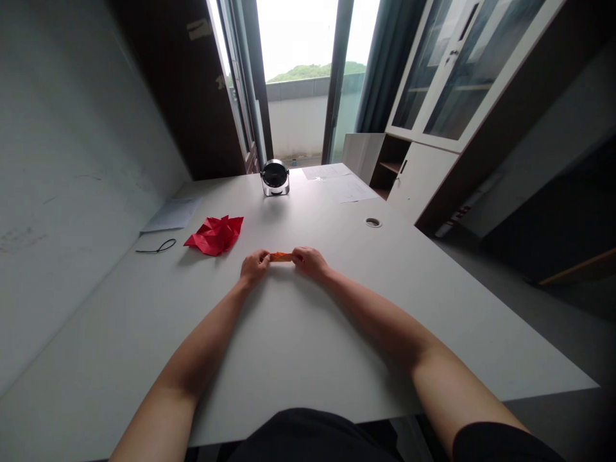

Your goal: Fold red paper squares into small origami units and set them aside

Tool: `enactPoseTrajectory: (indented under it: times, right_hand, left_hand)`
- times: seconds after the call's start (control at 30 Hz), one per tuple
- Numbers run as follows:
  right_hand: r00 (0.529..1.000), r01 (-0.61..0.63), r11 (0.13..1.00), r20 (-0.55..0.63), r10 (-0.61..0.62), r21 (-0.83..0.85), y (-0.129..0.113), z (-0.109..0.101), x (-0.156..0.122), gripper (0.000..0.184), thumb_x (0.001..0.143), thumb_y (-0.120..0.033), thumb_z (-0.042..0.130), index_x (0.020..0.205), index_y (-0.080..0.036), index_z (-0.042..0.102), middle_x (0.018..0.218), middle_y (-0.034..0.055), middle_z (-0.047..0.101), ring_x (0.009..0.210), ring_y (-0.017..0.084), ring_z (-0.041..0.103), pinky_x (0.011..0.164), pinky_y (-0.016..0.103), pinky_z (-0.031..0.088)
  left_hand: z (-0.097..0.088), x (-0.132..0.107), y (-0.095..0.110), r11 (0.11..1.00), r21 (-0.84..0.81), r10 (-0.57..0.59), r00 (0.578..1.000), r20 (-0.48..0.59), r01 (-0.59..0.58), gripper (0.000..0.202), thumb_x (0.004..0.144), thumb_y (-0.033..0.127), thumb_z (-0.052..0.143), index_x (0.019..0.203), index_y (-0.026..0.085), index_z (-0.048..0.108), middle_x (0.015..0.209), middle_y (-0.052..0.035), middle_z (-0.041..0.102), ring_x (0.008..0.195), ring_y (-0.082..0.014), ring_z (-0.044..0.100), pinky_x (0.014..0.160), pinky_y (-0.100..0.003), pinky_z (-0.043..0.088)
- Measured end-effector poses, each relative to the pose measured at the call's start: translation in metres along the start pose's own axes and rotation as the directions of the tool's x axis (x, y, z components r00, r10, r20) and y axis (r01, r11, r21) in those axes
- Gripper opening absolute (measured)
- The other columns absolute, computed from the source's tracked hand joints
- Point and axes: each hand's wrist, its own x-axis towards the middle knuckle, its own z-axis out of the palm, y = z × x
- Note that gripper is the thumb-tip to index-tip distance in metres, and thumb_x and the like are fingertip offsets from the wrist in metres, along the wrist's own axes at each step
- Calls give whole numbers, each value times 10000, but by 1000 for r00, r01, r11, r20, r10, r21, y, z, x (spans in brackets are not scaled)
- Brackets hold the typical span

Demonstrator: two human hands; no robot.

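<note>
Between my two hands a small strip of folded orange paper is stretched, low over the white table. Its left end is pinched by my left hand, with the fingers closed. At the right end my right hand grips it the same way. The parts under my fingertips are hidden. To the left of my left hand lies a creased sheet of red paper, its corners standing up off the table.
A small round black and silver fan-like device stands at the back. White papers lie at the far right, another sheet by the left wall. A black cord lies at left. A cable hole pierces the tabletop at right.
</note>
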Motion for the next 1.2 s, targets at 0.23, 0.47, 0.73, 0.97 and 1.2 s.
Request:
enactPoseTrajectory:
  times: [0.23, 0.47, 0.73, 0.97, 1.2]
  right_hand:
    - [1000, 6, 1000, -14, -6, 6, 0, 1, 1, 174, 893, -255, 546, 789, -201, 674, 815, 26, 668, 708, 140, 512, 650, 236, 328]
    - [1000, 20, 1000, -14, -20, 23, 1, 2, 0, 175, 893, -257, 541, 782, -203, 665, 806, 21, 660, 708, 140, 511, 643, 237, 322]
    - [1000, 10, 1000, -10, -10, 21, 2, 1, 0, 189, 896, -267, 539, 782, -200, 673, 804, 27, 657, 706, 140, 506, 639, 241, 316]
    - [1000, 19, 999, -17, -18, 33, 3, 2, 0, 191, 894, -263, 538, 765, -202, 664, 795, 22, 652, 707, 139, 509, 640, 239, 318]
    - [1000, 18, 1000, -18, -18, 21, 4, 3, 1, 180, 890, -254, 544, 780, -202, 675, 801, 25, 658, 708, 141, 509, 642, 238, 319]
  left_hand:
    - [1, 0, 0, 1000, 10, 0, 1000, 2, 0, 263, 906, 344, 499, 984, 235, 725, 898, -35, 751, 782, -182, 645, 720, -257, 448]
    - [0, -1, 1, 1000, 5, -4, 1000, 0, 4, 253, 903, 343, 506, 971, 240, 727, 886, -32, 751, 773, -183, 641, 719, -257, 447]
    - [1, 0, 0, 1000, -1, 4, 1000, -5, -4, 254, 904, 342, 505, 959, 233, 729, 875, -35, 749, 757, -183, 634, 701, -258, 440]
    - [2, 1, -2, 1000, -3, 19, 1000, -3, -19, 252, 904, 343, 502, 957, 236, 724, 871, -34, 744, 765, -186, 634, 695, -260, 435]
    - [2, 1, -2, 1000, -1, 10, 1000, -4, -10, 266, 905, 352, 498, 967, 238, 730, 864, -36, 742, 753, -184, 629, 695, -259, 435]
